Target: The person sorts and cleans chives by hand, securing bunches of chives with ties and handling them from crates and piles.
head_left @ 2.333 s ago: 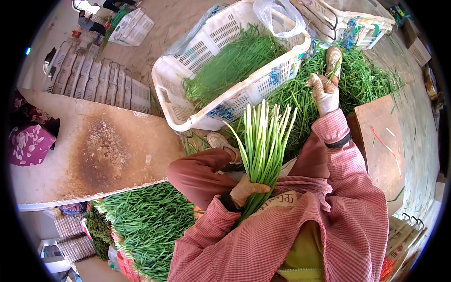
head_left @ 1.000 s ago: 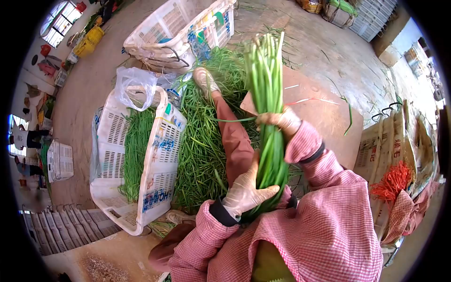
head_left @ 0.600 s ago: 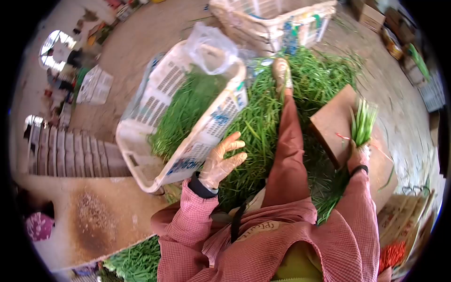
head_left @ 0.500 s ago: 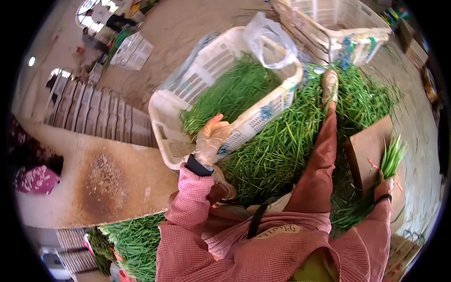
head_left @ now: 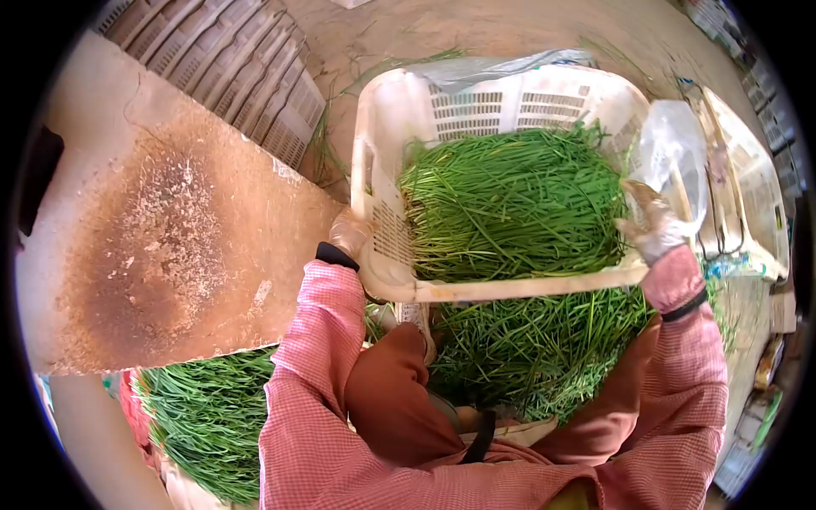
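- Head view: the left hand (head_left: 348,231) is at the left end of the crate (head_left: 518,287), just beside the desk (head_left: 242,234); its fingers are largely hidden, so whether it grips cannot be told.
- The right hand (head_left: 653,223), fingers spread, is at the crate's right end near the bag (head_left: 676,153).
- The greens (head_left: 518,200) lie inside the crate, between the hands; a loose pile (head_left: 535,357) lies along its near side.
- Moments ago the right hand held a bunch; none shows there now, so the handling appears to have shifted to the crate.
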A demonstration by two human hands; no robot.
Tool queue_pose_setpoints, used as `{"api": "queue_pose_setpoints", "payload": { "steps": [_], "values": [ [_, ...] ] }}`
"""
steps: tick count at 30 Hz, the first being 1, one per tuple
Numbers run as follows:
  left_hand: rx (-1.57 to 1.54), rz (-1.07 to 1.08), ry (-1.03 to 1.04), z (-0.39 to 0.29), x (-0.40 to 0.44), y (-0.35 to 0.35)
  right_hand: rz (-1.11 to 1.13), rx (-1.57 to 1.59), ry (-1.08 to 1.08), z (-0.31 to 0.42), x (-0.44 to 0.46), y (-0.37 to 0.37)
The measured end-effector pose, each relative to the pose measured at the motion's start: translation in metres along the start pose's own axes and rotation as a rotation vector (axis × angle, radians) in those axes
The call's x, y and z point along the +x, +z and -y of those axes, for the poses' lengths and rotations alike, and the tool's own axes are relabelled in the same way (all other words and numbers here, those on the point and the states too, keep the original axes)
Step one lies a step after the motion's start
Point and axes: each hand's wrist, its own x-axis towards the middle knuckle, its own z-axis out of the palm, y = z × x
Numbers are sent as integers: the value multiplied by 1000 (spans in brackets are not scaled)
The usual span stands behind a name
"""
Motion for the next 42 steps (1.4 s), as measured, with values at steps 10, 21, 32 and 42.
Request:
{"api": "queue_pose_setpoints", "payload": {
  "steps": [10, 21, 32, 42],
  "values": [
    [-578, -29, -26, 1, -13, 8, 306, -746, -671, 201, 229, 258],
    [-562, -29, -17, -3, -13, 5, 585, -681, -485, 217, 286, 355],
    [-646, 63, -126, -5, -13, 2, 166, -428, -604, 146, 215, 243],
    [555, -378, 537, -94, -5, 24, 106, 469, -644, 97, 241, 199]
  ]
}}
